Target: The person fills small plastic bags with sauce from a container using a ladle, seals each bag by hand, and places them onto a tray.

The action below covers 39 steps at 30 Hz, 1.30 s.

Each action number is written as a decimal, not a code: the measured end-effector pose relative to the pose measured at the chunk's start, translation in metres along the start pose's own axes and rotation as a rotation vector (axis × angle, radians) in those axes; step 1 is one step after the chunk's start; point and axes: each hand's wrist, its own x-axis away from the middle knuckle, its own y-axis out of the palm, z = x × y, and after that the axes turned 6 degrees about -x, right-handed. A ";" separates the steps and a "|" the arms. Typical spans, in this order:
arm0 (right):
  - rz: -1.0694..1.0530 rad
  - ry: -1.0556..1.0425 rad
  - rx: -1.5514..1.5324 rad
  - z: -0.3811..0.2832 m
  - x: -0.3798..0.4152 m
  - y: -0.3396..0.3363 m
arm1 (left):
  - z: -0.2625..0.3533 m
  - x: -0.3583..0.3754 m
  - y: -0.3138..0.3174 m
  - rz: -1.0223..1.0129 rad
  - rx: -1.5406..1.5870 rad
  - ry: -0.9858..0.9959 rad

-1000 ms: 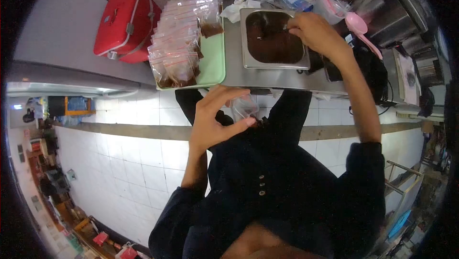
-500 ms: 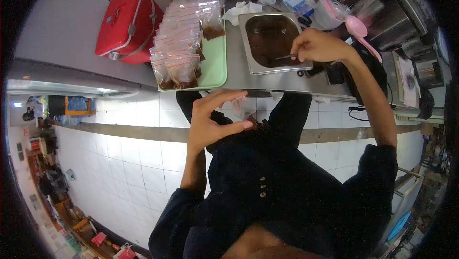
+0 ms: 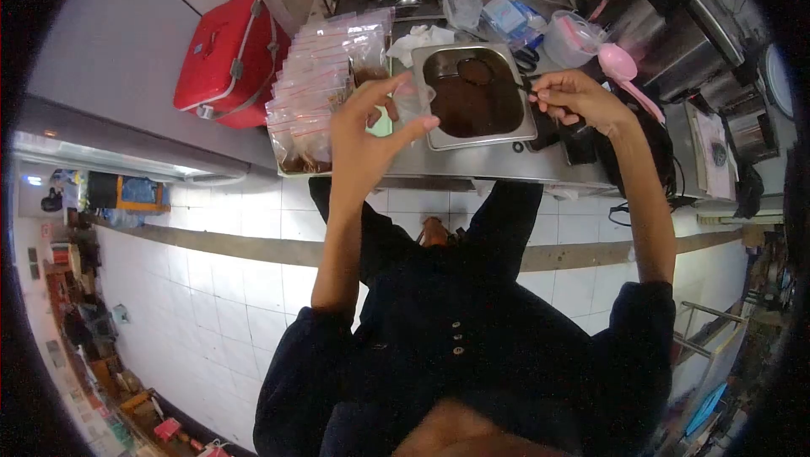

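Note:
My left hand (image 3: 363,132) has its thumb and fingers curved around a small clear plastic bag (image 3: 411,102), just left of the metal pan. Dark brown liquid fills much of this rectangular pan (image 3: 429,130). Past the pan's right rim, my right hand (image 3: 578,101) pinches the handle of a ladle. The round ladle bowl (image 3: 475,72) sits in the liquid near the far side. Left of my left hand, several zip bags (image 3: 308,90) with brown contents stand in rows on a pale green tray (image 3: 381,124), which they partly hide.
A red cooler box (image 3: 221,60) stands at the left. Behind the pan lie crumpled white tissue (image 3: 419,40) and a blue-white packet (image 3: 506,14). To the right are a clear tub (image 3: 572,39), a pink ladle (image 3: 620,64) and a dark phone (image 3: 580,146). The counter's front edge runs before me.
My left hand has risen with the bag from below the counter edge to beside the pan. My right hand has shifted right, and the ladle bowl now shows at the pan's far side.

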 end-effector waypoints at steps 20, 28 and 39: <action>0.075 -0.297 0.145 -0.085 0.037 0.004 | -0.002 -0.065 0.052 -0.170 0.083 -0.028; 0.135 -0.326 0.228 -0.076 0.036 0.012 | 0.016 -0.065 0.055 -0.241 0.362 -0.016; 0.126 -0.308 0.240 -0.073 0.041 0.010 | 0.019 -0.063 0.057 -0.207 0.481 -0.001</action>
